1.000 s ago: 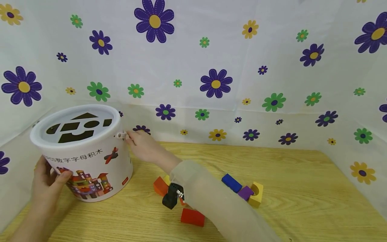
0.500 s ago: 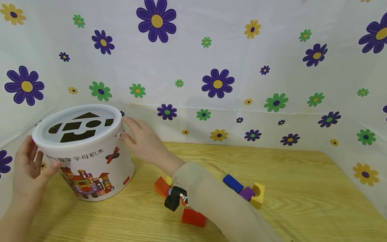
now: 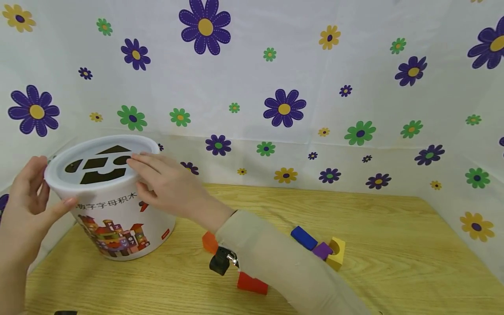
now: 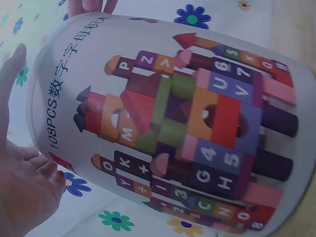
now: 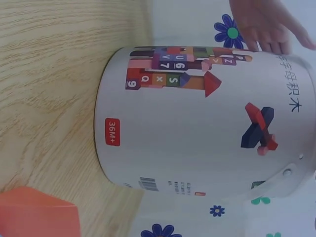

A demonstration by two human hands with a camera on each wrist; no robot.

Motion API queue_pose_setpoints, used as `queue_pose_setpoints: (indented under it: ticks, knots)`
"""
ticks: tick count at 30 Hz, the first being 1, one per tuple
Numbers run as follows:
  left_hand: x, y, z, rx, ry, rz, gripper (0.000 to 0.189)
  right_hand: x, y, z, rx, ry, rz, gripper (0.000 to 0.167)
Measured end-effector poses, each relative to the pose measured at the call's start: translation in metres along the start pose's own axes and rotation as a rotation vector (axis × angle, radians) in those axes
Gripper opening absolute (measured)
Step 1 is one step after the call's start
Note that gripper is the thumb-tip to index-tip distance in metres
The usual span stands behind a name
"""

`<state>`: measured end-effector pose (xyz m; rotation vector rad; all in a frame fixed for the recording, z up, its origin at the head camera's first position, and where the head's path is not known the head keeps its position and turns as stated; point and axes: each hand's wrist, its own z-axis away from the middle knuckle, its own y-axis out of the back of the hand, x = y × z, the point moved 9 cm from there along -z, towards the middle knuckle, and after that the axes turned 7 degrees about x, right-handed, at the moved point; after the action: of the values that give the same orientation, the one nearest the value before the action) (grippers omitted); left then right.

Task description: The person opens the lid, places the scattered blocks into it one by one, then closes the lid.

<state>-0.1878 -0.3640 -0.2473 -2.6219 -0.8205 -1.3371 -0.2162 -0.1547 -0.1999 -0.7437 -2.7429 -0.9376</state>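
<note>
A white round bucket [image 3: 157, 223], printed with colourful building blocks, stands at the left of the table in the head view. Its white lid [image 3: 75, 188] has several dark shaped cut-outs. My left hand [image 3: 27, 210] is at the left side of the rim, fingertips against the side and thumb extended towards the front. In the left wrist view, fingers [image 4: 37, 160] lie against the bucket's side. My right hand [image 3: 169, 183] reaches over the lid's right part with fingers nearly straight, covering some cut-outs. Whether its fingertips press on the lid I cannot tell.
Loose blocks lie on the wooden table [image 3: 393, 262]: an orange block [image 3: 210, 242], a red block [image 3: 252, 283] by my right sleeve, a blue block [image 3: 304, 237], a purple block [image 3: 323, 250] and a yellow notched block [image 3: 336, 253]. A flowered white cloth [image 3: 244, 78] hangs behind.
My right hand has let go of the handle fitting on the bucket's right side and moved left over the lid. My left hand has risen from the lower side to the rim.
</note>
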Motion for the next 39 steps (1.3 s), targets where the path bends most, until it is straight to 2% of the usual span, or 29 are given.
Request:
queue_pose_setpoints:
  ticks: [3,7,11,16,21,27,32,34,39]
  knots:
    - [0.001,-0.002,-0.005,-0.014,0.009,-0.018,0.088,-0.007,-0.002,-0.004,0.000,0.051,0.005,0.039]
    - [0.005,-0.008,-0.008,-0.036,0.002,-0.112,0.095,-0.011,-0.005,-0.005,-0.026,0.083,0.039,0.037]
    - [0.011,-0.017,-0.009,-0.041,-0.030,-0.116,0.101,-0.015,-0.007,-0.005,-0.042,0.117,0.140,0.039]
    - [0.019,-0.023,-0.011,-0.011,-0.068,-0.099,0.093,-0.019,-0.006,-0.006,-0.024,0.156,0.258,0.043]
    - [0.017,-0.023,-0.010,0.004,-0.043,-0.135,0.096,-0.023,-0.006,-0.006,0.018,0.178,0.316,0.037]
    - [0.021,-0.024,-0.009,0.010,-0.058,-0.107,0.095,-0.032,-0.005,-0.007,0.117,0.235,0.417,0.035]
    - [0.021,-0.024,-0.009,0.008,-0.069,-0.104,0.094,-0.037,0.012,-0.011,0.201,0.271,0.462,0.040]
    - [0.020,-0.025,-0.009,0.005,-0.059,-0.077,0.094,-0.038,0.015,-0.011,0.209,0.277,0.466,0.039]
    - [0.012,-0.024,-0.009,0.002,-0.012,-0.025,0.103,-0.035,-0.003,-0.008,0.176,0.287,0.484,0.032]
